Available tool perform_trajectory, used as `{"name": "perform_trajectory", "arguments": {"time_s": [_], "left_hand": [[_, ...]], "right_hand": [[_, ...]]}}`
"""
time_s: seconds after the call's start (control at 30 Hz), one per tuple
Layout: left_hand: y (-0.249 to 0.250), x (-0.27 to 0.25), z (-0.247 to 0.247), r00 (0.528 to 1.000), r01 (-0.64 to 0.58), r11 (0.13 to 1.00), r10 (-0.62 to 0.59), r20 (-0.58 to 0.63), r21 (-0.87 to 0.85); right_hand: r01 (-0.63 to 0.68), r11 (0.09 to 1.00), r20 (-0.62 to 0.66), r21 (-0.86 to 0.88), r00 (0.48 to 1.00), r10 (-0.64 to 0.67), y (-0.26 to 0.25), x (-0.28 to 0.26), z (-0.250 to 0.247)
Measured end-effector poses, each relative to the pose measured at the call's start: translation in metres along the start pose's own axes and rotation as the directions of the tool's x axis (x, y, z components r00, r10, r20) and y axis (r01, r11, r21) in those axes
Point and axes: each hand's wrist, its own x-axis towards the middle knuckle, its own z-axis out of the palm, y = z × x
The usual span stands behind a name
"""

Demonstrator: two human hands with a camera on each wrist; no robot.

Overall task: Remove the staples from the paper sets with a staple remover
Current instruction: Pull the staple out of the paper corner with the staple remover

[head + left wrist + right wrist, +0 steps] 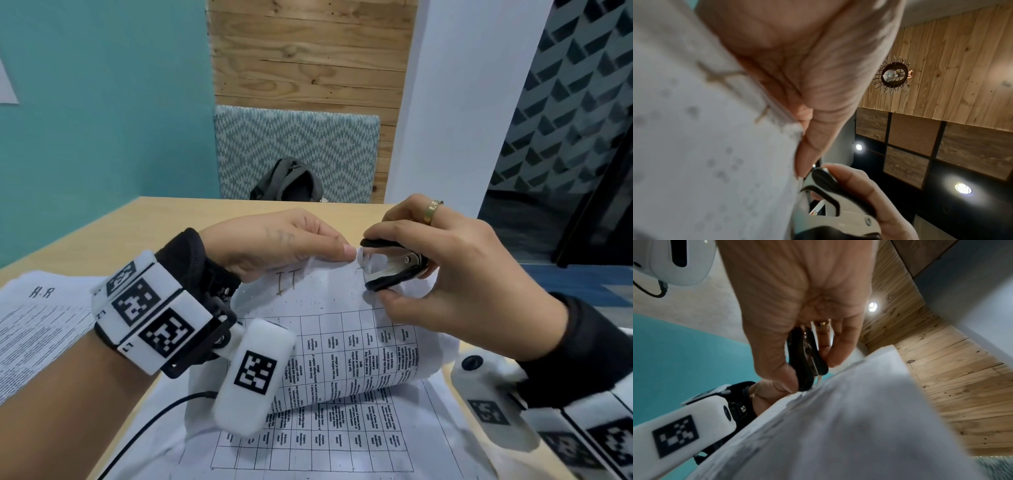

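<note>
Wooden table (144, 219); a printed sheet marked "H-R" (41, 318) lies at 9 o'clock. Centre: paper set marked "IT" (329, 308), top lifted and curled. Left hand (274, 243) pinches its top edge at 12 o'clock. Right hand (455, 270) squeezes a black staple remover (394, 263), whose claws sit at the set's upper corner.

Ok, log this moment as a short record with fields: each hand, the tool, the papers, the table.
left hand: pinches the top edge of the paper set marked "IT", lifted off the table
right hand: grips the black staple remover
staple remover: jaws at the set's top corner
staple: not clearly visible
other papers: sheet marked "H-R" at left; table-printed sheet underneath
table: light wood
</note>
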Motion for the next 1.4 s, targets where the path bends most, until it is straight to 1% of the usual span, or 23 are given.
{"name": "perform_trajectory", "arguments": {"time_s": [0.1, 0.2, 0.43, 0.6, 0.9, 1.0, 1.13, 1.4], "left_hand": [[-0.0009, 0.0014, 0.0004, 1.000, 0.021, 0.999, -0.021, 0.002, -0.032], [0.0017, 0.0010, 0.0034, 0.999, 0.033, 0.998, -0.033, 0.007, -0.049], [0.0012, 0.0032, 0.0039, 1.000, 0.009, 0.997, -0.010, -0.014, -0.074], [0.0004, 0.0031, 0.0053, 0.999, 0.037, 0.994, -0.036, 0.009, -0.103], [0.0036, 0.0003, 0.0080, 0.998, 0.054, 0.992, -0.057, -0.024, -0.112], [0.0018, 0.0005, 0.0075, 0.998, 0.055, 0.992, -0.058, -0.028, -0.117], [0.0010, 0.0009, 0.0071, 0.996, 0.084, 0.988, -0.087, -0.016, -0.127], [-0.0007, 0.0026, 0.0074, 0.998, 0.058, 0.988, -0.058, 0.003, -0.142]], "right_hand": [[0.017, 1.000, -0.016, -0.008, 1.000, -0.017, -0.0005, -0.0002, -0.0009], [0.036, 0.998, 0.001, -0.046, 0.999, -0.036, -0.0016, -0.0009, 0.0013], [0.051, 0.992, 0.038, -0.111, 0.998, -0.047, -0.0042, -0.0001, -0.0006], [0.075, 0.981, 0.064, -0.180, 0.996, -0.064, -0.0061, 0.0001, 0.0002], [0.081, 0.973, 0.070, -0.218, 0.995, -0.068, -0.0074, 0.0001, -0.0001], [0.089, 0.973, 0.075, -0.212, 0.994, -0.075, -0.0071, 0.0005, -0.0001], [0.101, 0.975, 0.081, -0.198, 0.993, -0.086, -0.0061, 0.0007, -0.0011], [0.118, 0.965, 0.058, -0.234, 0.993, -0.108, -0.0074, 0.0008, 0.0012]]}}
